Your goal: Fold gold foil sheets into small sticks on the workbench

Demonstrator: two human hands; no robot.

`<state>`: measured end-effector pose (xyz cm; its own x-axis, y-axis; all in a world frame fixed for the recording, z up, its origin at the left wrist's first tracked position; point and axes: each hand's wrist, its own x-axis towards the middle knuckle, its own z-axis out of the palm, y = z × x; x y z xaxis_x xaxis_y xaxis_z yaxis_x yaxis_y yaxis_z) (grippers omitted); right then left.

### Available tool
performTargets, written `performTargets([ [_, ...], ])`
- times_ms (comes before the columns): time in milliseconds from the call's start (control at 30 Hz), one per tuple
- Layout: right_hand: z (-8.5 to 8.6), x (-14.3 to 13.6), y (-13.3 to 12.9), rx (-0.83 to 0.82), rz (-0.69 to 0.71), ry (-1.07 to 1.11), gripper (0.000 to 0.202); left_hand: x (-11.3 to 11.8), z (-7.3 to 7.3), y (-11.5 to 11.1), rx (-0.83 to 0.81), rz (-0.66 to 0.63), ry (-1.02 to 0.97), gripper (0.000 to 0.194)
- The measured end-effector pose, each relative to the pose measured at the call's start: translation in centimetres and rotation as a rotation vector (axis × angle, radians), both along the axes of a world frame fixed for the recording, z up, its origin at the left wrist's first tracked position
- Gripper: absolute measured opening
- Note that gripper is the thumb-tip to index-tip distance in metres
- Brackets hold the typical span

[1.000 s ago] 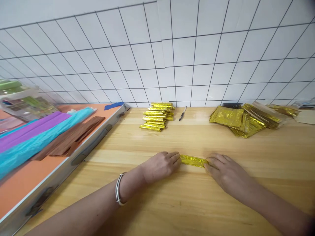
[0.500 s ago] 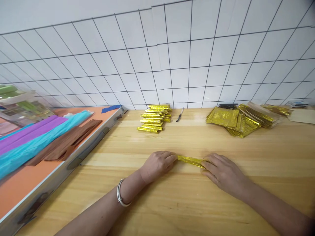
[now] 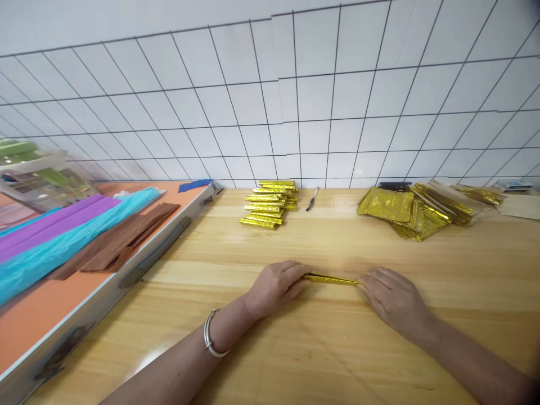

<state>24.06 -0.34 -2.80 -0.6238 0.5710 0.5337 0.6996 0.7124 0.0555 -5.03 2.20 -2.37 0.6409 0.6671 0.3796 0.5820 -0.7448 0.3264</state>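
Observation:
A narrow folded strip of gold foil paper (image 3: 331, 279) stretches between my two hands, low over the wooden table (image 3: 320, 349). My left hand (image 3: 279, 287), with a silver bangle on its wrist, pinches the strip's left end. At the right end, the fingertips of my right hand (image 3: 392, 295) are closed on the strip. Both thumbs are mostly hidden. Beyond my left hand lies a stack of folded gold strips (image 3: 268, 205). Flat gold foil sheets (image 3: 388, 205) are piled beyond my right hand.
A pen (image 3: 312, 199) lies near the tiled wall (image 3: 316, 95). On the left, a raised orange board (image 3: 54, 315) carries purple crepe paper (image 3: 54, 228), turquoise crepe paper (image 3: 84, 236), brown strips (image 3: 122, 242) and a clear bin (image 3: 46, 177). A dark object (image 3: 394, 186) sits behind the gold sheets.
The strip now looks narrower and its near side faces me. My right hand has shifted slightly right, its fingers drawn to the strip's end. The whole view has moved a little.

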Motion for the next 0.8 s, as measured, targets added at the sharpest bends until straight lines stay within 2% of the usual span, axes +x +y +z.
performTargets([
  [233, 0.1, 0.0, -0.1, 0.008, -0.001, 0.013, 0.015, 0.0, -0.7, -0.3, 0.009, 0.027, -0.052, 0.022],
  [400, -0.1, 0.1, -0.1, -0.025, 0.004, 0.024, 0.015, 0.0, -0.4, -0.5, 0.007, 0.068, -0.007, 0.019],
  [500, 0.0, 0.1, -0.3, -0.142, -0.012, 0.04, 0.017, 0.2, 0.3, -0.8, -0.071, 0.086, 0.0, 0.018],
  [667, 0.9, -0.3, -0.7, -0.478, -0.1, 0.043, 0.026, 0.7, 1.2, -1.2, -0.288, 0.161, 0.051, 0.018],
  [800, 1.5, -1.0, -0.6, -0.54, -0.183, -0.04, 0.023, 1.2, 1.0, -1.4, -0.249, 0.23, 0.231, 0.017],
])
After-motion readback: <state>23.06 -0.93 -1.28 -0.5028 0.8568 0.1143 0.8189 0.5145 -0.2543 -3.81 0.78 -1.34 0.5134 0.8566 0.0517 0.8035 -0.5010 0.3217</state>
